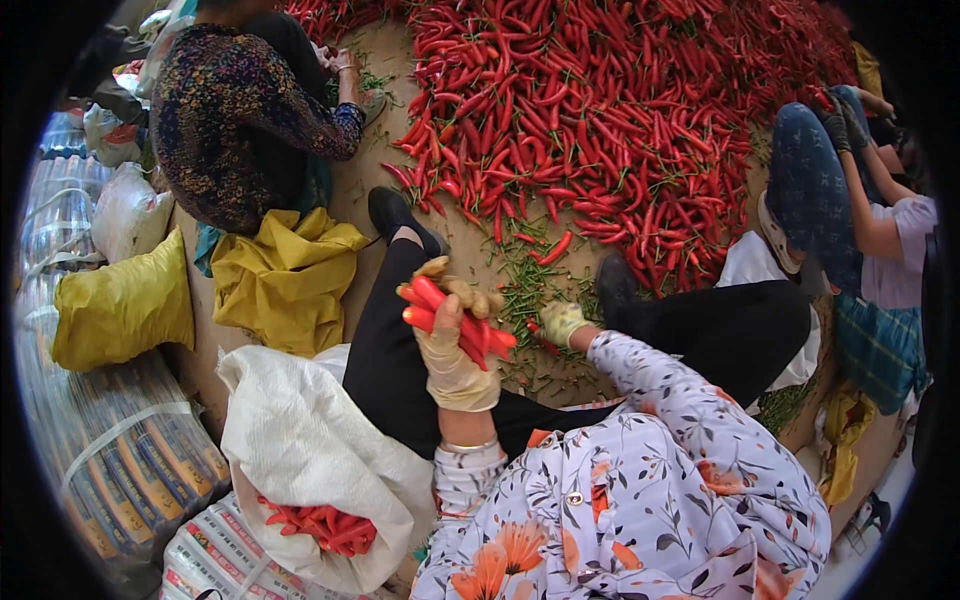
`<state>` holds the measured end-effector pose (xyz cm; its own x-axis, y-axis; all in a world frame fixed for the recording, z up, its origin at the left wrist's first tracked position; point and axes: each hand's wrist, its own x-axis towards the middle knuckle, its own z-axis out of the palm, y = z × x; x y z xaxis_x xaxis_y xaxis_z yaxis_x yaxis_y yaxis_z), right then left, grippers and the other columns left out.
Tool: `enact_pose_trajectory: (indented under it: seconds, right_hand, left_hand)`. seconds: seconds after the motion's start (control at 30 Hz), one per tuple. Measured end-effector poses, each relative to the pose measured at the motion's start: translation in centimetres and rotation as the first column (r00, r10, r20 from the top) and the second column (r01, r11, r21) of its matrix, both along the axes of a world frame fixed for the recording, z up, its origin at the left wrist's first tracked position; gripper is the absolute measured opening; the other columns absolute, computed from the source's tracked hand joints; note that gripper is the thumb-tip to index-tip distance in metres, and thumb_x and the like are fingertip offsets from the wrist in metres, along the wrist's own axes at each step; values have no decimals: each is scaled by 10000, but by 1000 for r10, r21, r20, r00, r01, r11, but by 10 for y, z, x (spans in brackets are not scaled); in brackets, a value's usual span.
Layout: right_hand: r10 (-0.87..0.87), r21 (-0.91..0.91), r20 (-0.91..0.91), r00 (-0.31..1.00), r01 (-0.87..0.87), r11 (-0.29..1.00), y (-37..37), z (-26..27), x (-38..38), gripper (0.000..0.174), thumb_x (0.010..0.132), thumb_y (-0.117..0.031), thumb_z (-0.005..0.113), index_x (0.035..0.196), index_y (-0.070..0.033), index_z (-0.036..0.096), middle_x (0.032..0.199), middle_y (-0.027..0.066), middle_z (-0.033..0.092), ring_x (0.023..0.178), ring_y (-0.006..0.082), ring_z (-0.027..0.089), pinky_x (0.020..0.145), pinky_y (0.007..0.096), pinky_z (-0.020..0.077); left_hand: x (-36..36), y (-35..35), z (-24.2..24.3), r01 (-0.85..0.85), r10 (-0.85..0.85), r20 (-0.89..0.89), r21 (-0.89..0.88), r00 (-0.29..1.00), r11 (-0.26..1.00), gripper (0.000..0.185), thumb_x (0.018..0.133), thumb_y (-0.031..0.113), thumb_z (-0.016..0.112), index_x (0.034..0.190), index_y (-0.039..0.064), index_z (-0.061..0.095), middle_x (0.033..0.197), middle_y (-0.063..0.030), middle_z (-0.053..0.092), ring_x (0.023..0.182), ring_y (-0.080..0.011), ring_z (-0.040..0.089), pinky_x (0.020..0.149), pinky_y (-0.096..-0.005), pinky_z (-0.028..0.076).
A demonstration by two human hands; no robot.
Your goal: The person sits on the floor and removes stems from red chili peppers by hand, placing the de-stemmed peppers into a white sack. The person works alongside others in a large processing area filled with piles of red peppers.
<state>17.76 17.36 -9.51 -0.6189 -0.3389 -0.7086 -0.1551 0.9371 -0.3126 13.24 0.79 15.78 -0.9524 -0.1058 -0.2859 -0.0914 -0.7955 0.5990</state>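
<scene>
My left hand [454, 352], in a thin pale glove with discoloured fingertips, grips a bunch of destemmed red chilies [431, 296] above my lap. Down on the floor, my right hand [564, 324] wears a stained, patterned glove. Bits of red chili [550, 347] show beside and under its fingers; whether it pinches them I cannot make out. Around that hand lie many loose green stems [525, 292], with a single red chili [555, 249] just beyond. Left of my legs, a white woven sack [315, 420] gapes, with red chilies [322, 529] inside.
A large heap of stemmed red chilies [592, 127] spreads ahead. One person [240, 127] sits at the left, another [817, 180] at the right. Yellow sacks [289, 277] and strapped, plastic-wrapped packages [127, 465] line the left side. My black shoes [619, 289] flank the stems.
</scene>
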Motion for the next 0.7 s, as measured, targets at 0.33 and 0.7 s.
enact_pose_trajectory:
  seconds: [0.33, 0.7]
  right_hand:
    - [-491, -512, 480, 727, 687, 516, 17, 14, -85, 524, 873, -284, 620, 1283, 7, 470, 906, 156, 683, 834, 258, 663, 754, 381, 524]
    - [-619, -520, 590, 518, 831, 198, 58, 89, -141, 362, 830, -271, 696, 1105, -37, 666, 871, 103, 698, 803, 209, 665, 743, 318, 545]
  left_hand:
    - [-9, 16, -18, 54, -80, 226, 118, 971, 992, 378, 873, 203, 640, 1207, 77, 514, 874, -46, 555, 690, -129, 549, 610, -260, 519]
    - [-17, 27, -43, 79, 28, 275, -371, 961, 925, 327, 871, 44, 651, 1179, 69, 543, 1011, -93, 649, 691, -126, 607, 506, -227, 505]
